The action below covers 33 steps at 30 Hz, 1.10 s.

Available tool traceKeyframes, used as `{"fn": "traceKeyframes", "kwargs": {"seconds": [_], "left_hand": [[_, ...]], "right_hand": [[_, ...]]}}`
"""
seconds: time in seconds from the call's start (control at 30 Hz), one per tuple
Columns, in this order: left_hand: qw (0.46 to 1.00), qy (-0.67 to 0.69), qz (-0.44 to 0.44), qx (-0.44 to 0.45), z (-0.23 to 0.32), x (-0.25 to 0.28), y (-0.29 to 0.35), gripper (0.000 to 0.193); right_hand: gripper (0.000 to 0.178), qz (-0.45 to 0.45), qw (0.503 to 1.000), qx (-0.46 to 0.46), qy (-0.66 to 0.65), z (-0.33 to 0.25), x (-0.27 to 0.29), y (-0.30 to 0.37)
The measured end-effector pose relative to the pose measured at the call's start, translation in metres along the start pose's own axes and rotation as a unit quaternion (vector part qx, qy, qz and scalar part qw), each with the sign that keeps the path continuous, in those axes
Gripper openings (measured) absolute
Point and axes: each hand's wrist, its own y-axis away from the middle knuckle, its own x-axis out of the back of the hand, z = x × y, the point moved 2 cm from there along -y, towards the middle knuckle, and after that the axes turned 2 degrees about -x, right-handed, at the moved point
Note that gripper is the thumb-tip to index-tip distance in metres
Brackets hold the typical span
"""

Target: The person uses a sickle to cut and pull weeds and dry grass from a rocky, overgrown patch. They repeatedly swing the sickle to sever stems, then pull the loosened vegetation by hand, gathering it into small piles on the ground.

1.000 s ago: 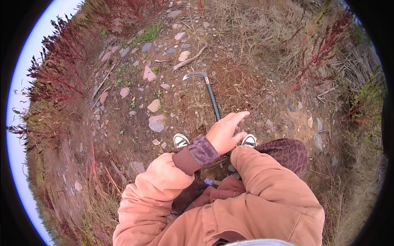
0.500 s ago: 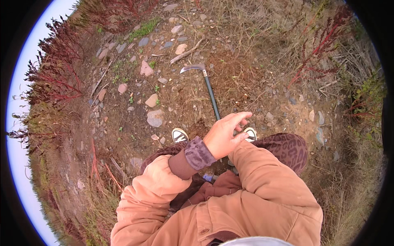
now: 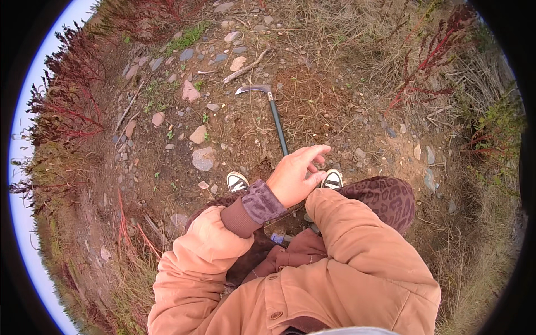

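The dirt ground (image 3: 167,184) is brown and wide, with dry grass (image 3: 357,39) at 12 o'clock and red plants (image 3: 67,106) at 9 o'clock. An orange jacket (image 3: 335,279) fills the bottom at 6 o'clock. A long tool (image 3: 274,117) with a dark stick and a curved metal blade lies on the dirt, pointing to 12 o'clock from the hands. The left hand (image 3: 293,176) is in the middle, its grip loose, fingers bent and resting over the right sleeve's end. The right hand is hidden under it, so I cannot tell its grip. Two shoes (image 3: 237,181) peek out just beside the hands. Small stones (image 3: 202,158) sit at 10 o'clock.
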Motion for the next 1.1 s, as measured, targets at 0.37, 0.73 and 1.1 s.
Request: {"fn": "traceKeyframes", "kwargs": {"seconds": [0.37, 0.73, 1.1], "left_hand": [[0.997, 0.054, 0.033, 0.053, -0.015, 0.016, -0.01, 0.042], [0.992, 0.037, 0.054, 0.11, -0.05, 0.017, -0.01, 0.014], [0.989, 0.047, 0.028, 0.14, -0.063, 0.013, -0.005, 0.017]], "right_hand": [[0.01, -0.171, 0.793, 0.167, -0.56, -0.115, 0.059, 0.101], [0.014, 0.286, 0.729, 0.118, -0.611, -0.088, 0.162, 0.073], [0.01, 0.237, 0.721, 0.077, -0.647, -0.057, 0.201, 0.001]]}}
